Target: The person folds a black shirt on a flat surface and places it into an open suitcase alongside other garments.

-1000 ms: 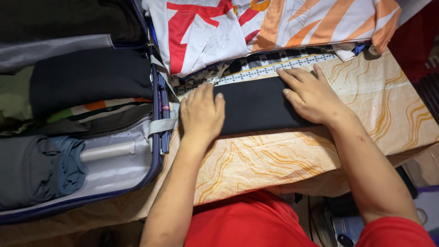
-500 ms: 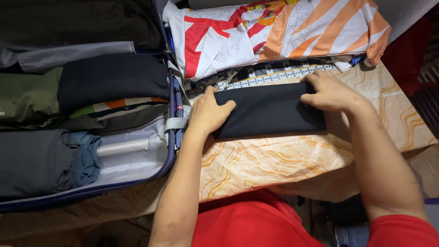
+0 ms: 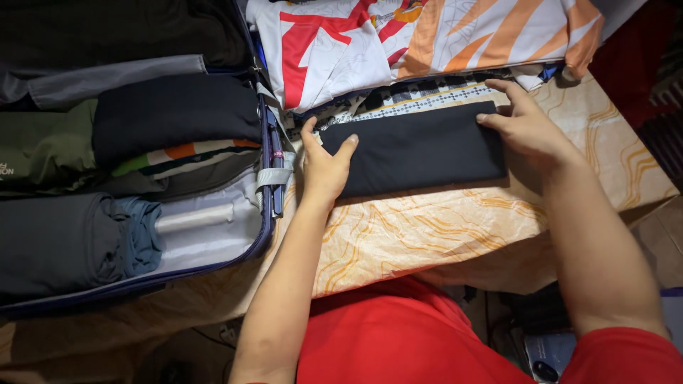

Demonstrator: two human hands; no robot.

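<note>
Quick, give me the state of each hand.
Left hand: open, gripping the left end of the folded black garment.
Right hand: open, fingers on its right end.

One open suitcase (image 3: 267,227); one folded black garment (image 3: 416,148) on bed; two hands (image 3: 326,167); two patterned shirts (image 3: 427,39).
</note>
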